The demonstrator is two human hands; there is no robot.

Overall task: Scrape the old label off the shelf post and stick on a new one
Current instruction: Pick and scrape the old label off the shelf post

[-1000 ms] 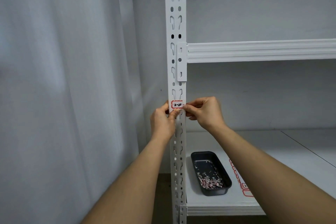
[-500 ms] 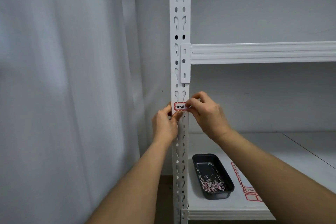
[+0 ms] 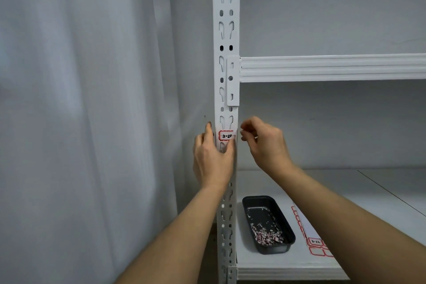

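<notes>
- Nearest to me, on the lower shelf board (image 3: 345, 191), sat the black tray (image 3: 268, 223) with a heap of pinkish paper scrapings in its near end; I took those for the remains of the old label, so the scraping looked done.
- Just beside the tray, to its right, lay the sheet of red-bordered blank labels (image 3: 317, 245), one of them with writing on it.
- Beyond that, my left hand (image 3: 213, 157) was at the white shelf post (image 3: 227, 30), its thumb lying across the front face just under the new label (image 3: 226, 135) and a finger reaching up the post's left edge; it gripped the post rather than the sticker.
- My right hand (image 3: 265, 143) had come off the label since half a second before, when its fingertips were pinching the right end. Now it hung just to the right of the post, touching nothing, fingers loosely curled and empty.
- That release suggested to me the sticker was holding by its own glue, and only a final rub-down might be left.
- The label sat flat on the post's front face, below the beam bracket (image 3: 233, 80), over one of the keyhole slots: white, red scalloped border, dark handwritten characters I could not read with certainty. It looked roughly level.
</notes>
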